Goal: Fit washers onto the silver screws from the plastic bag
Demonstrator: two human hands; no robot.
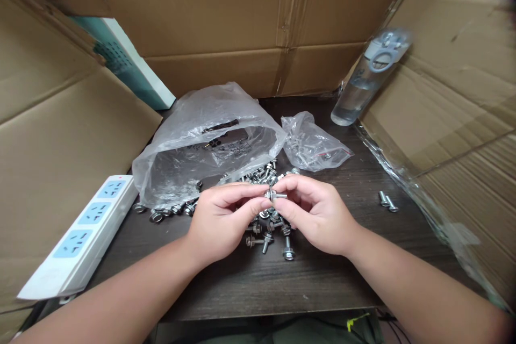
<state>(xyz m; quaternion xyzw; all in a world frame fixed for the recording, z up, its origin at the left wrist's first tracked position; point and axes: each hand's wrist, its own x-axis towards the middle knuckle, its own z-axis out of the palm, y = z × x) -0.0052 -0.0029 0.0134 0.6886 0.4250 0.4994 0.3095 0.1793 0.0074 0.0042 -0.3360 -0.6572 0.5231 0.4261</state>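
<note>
My left hand [226, 220] and my right hand [314, 215] meet over the middle of a dark wood table [322, 274]. Between their fingertips is a small steel hex bolt with a washer [274, 194], its shank pointing right. Directly below my hands lies a loose pile of similar bolts [266, 239], partly hidden by my fingers. More bolts [165, 210] trail left along the edge of a large clear plastic bag [201, 145]. Two separate bolts [387, 201] lie to the right of my right hand.
A small zip bag of bolts [310, 142] sits behind my right hand. A white power strip [80, 236] lies at the left, and a clear water bottle [365, 86] leans at the back right. Cardboard sheets [258, 21] wall the back and sides.
</note>
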